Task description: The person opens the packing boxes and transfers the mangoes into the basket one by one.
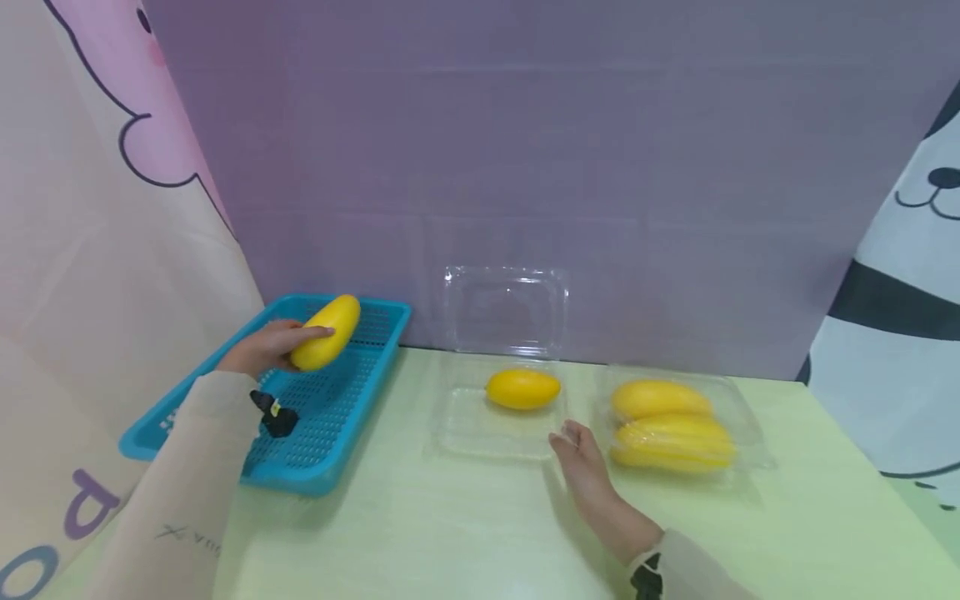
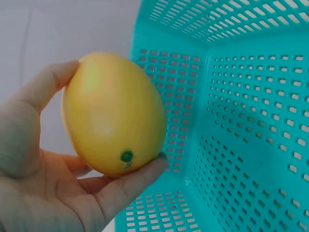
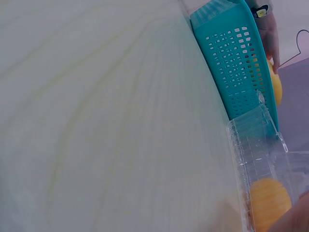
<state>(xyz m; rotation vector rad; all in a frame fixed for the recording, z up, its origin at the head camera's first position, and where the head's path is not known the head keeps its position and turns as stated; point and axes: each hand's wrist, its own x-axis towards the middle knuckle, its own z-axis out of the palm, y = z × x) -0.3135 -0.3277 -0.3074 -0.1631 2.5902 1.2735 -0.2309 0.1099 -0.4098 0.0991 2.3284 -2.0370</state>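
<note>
My left hand (image 1: 273, 343) grips a yellow oblong fruit (image 1: 327, 333), raised over the blue plastic basket (image 1: 330, 475). In the left wrist view the thumb lies on one side of the fruit (image 2: 113, 111) and the fingers lie under the other; a green stem spot shows. My right hand (image 1: 588, 477) holds the near right corner of a clear plastic clamshell container (image 1: 472, 450), thumb and fingertips about its edge. Its lid (image 1: 506, 308) stands upright behind. Inside the container lies another yellow fruit (image 1: 523, 389), toward its right side.
A second clear container (image 1: 738, 417), lid closed, sits on the right with two larger yellow fruits (image 1: 671, 442) inside. Behind the pale table (image 1: 420, 533) rises a purple-grey backdrop (image 1: 525, 150). Printed cloths hang at the left (image 1: 97, 225) and right (image 1: 900, 367).
</note>
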